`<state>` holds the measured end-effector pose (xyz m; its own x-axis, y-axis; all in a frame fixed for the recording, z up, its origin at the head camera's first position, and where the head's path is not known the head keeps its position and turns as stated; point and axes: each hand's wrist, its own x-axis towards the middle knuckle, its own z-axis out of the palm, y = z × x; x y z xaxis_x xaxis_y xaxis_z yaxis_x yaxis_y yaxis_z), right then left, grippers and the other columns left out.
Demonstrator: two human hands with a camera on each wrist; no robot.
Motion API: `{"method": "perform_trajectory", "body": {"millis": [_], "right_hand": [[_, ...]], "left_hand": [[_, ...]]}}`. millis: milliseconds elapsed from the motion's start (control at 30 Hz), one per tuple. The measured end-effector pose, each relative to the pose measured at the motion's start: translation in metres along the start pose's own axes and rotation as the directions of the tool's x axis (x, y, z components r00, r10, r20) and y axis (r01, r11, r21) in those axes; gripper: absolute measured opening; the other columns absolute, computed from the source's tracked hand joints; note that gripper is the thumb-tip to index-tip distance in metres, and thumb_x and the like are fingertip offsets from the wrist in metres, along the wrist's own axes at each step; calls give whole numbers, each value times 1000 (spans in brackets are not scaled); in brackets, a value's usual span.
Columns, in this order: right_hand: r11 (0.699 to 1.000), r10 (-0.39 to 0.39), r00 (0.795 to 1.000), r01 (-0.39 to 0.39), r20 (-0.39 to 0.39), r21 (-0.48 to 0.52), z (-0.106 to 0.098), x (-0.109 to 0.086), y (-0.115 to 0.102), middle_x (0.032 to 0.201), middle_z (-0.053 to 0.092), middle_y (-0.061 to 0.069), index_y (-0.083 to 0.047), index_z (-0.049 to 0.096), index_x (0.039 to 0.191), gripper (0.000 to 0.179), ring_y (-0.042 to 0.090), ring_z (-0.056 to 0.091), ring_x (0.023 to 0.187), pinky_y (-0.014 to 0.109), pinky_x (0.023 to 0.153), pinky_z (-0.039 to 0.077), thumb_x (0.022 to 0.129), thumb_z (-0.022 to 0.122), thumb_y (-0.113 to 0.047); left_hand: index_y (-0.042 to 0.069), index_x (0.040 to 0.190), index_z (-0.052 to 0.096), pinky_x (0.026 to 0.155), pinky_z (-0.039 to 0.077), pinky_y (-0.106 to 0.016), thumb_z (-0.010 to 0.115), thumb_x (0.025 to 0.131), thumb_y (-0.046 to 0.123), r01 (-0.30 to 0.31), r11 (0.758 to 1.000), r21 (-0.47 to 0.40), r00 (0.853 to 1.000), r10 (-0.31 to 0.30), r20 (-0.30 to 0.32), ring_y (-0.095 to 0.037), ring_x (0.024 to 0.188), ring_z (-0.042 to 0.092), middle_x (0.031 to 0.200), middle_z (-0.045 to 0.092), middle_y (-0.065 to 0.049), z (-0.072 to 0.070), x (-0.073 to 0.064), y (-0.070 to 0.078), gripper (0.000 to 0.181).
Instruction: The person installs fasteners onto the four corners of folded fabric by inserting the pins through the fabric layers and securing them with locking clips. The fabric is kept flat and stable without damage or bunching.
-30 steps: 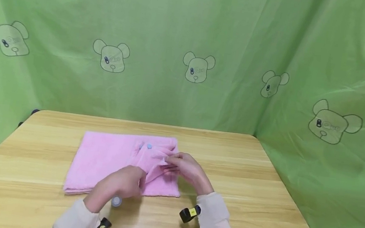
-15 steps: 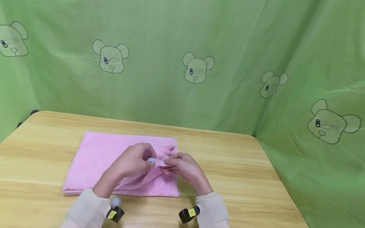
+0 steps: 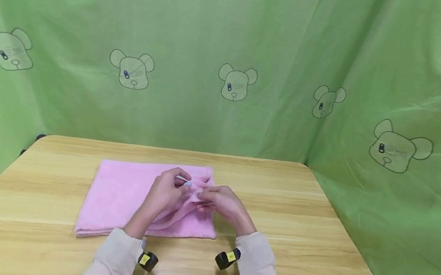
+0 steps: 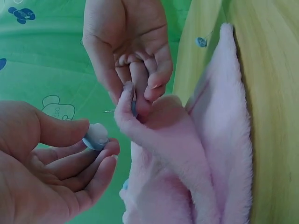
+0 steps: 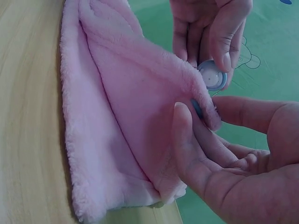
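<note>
My left hand [image 3: 165, 192] pinches a small round button [image 4: 96, 136], blue with a white inner face, between thumb and fingers. Opposite it, my right hand [image 3: 227, 203] grips a raised edge of the folded pink plush cloth [image 5: 119, 88]. A blue disc [image 5: 196, 108] lies against the cloth between the right thumb and fingers, and a thin pin [image 4: 108, 111] pokes out of the edge towards the left hand. In the right wrist view the button sits just beyond that cloth edge, apart from it. The rest of the cloth lies on the table.
On the wooden table [image 3: 294, 242], a small blue piece [image 4: 201, 42] lies near the cloth in the left wrist view. Another blue bit [image 4: 125, 185] shows at the cloth's border. Green curtains [image 3: 194, 21] with bear drawings enclose the table behind and at both sides.
My left hand has risen from the cloth's front edge, moving up and right to the raised edge, with the blue button now visible in its fingers. The right hand stays almost in place.
</note>
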<state>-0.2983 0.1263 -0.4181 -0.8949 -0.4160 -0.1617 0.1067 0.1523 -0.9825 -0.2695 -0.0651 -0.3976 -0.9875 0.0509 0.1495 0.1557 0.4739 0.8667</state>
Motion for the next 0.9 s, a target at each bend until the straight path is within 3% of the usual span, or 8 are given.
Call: {"method": "perform_trajectory", "body": {"millis": [167, 333, 467, 900], "right_hand": [[1000, -7, 1000, 7, 16, 20, 0, 1, 1, 94, 74, 17, 19, 63, 116, 32, 18, 72, 81, 37, 87, 60, 95, 61, -5], [999, -20, 999, 19, 34, 37, 1, 1, 2, 93, 75, 14, 20, 62, 117, 33, 17, 71, 80, 35, 85, 61, 95, 61, -5], [999, -16, 999, 15, 29, 30, 1, 2, 2, 90, 75, 12, 20, 62, 116, 33, 17, 71, 79, 34, 83, 61, 95, 62, -6], [999, -3, 1000, 2, 3, 42, 2, 4, 4, 86, 75, 8, 18, 64, 114, 31, 17, 72, 78, 32, 79, 61, 95, 63, -7]], "left_hand": [[10, 122, 69, 97, 56, -47, 67, 93, 5, 16, 996, -87, 998, -10, 66, -30, 108, 72, 117, 74, -15, 0, 0, -1, 30], [11, 120, 71, 100, 53, -49, 66, 93, 4, 26, 994, -109, 995, -14, 101, -29, 111, 70, 120, 73, -14, -1, 0, -4, 28], [9, 119, 71, 105, 50, -51, 66, 93, 4, 26, 991, -129, 995, -14, 95, -30, 114, 69, 120, 74, -13, -1, 0, -4, 26], [7, 116, 72, 104, 51, -49, 70, 92, 6, -2, 991, -131, 996, 14, 85, -29, 112, 70, 115, 76, -10, -1, -1, -3, 24]]}}
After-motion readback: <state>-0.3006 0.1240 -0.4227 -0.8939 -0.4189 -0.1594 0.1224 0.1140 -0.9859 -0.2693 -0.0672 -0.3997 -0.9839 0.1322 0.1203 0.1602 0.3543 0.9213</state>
